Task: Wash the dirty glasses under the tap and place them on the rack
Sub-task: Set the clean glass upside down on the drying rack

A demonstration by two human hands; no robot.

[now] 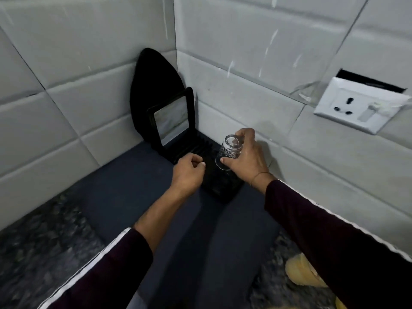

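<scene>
Black-framed mirror (171, 121) leans in the tiled corner beyond the left hand (188, 172), whose fingers curl on nothing. Beneath both hands lies the black ribbed rack (223, 188). The right hand (247, 155) grips an upturned patterned glass (229, 150) over it, and a white wall socket (354, 105) sits further right.

Right hand (247, 160) around the glass (229, 149); left hand (188, 172) curled, empty.

The single head-worn wide-angle view looks forward and steeply down across the counter (33, 253) into the far wall corner (175, 30). It is at arm's-length range, with the rack (223, 188) near frame centre.
</scene>
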